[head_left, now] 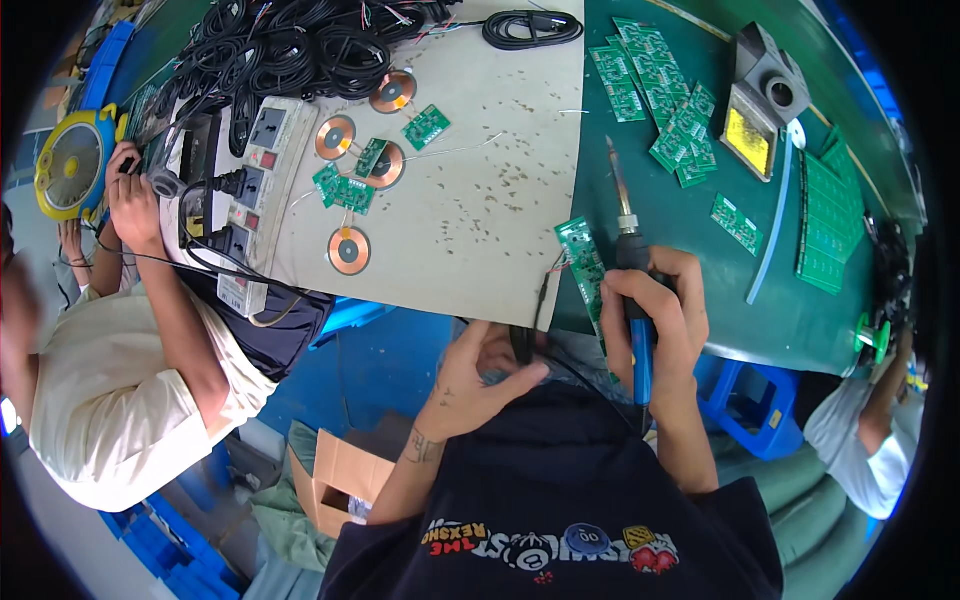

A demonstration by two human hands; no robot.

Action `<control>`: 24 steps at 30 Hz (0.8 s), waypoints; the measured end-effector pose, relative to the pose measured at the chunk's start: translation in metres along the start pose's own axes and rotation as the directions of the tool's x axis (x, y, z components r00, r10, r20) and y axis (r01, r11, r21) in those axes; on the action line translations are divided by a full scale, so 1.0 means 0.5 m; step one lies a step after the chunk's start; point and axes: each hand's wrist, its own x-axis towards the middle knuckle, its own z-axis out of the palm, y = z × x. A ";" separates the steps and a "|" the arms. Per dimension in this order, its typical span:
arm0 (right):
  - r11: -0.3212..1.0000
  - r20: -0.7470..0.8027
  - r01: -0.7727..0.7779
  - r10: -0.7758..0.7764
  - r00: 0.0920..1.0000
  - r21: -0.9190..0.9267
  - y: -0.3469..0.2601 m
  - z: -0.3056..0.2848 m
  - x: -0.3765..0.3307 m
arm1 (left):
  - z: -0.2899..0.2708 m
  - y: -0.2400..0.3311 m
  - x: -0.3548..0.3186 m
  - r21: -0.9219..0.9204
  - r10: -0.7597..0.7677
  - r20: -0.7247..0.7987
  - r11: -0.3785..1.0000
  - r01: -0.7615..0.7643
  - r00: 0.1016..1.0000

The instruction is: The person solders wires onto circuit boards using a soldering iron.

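Note:
My right hand (660, 310) grips a soldering iron (641, 362) by its blue and black handle, its metal tip pointing up and away over the green mat. Just left of that hand a long green circuit board (578, 248) lies at the mat's edge, partly covered by my fingers. Thin coloured wires at the board's left side meet a black cable (541, 300). My left hand (478, 375) is closed around the black cable at the table's front edge, close to my body. Some of its fingers are hidden behind the cable.
Several circuit boards (660, 80) and a soldering iron stand (765, 95) with a yellow sponge lie at the back right. Copper coils (349, 250), power strips (262, 190) and heaped black cables (290, 60) occupy the left. A co-worker (130, 380) sits there, beside a yellow fan (72, 165).

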 end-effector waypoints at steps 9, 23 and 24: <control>0.997 -0.167 -0.080 0.081 0.983 0.018 0.008 -0.016 -0.031 | -0.042 0.249 0.018 0.622 -0.011 0.460 0.718 -0.313 0.888; 0.995 -0.245 -0.007 -0.016 0.969 -0.096 0.012 0.011 -0.036 | 0.026 0.297 0.056 0.552 0.159 0.425 0.735 -0.394 0.891; 0.990 -0.260 -0.020 -0.017 0.966 -0.139 0.012 0.013 -0.036 | 0.021 0.292 0.073 0.568 0.179 0.289 0.758 -0.319 0.940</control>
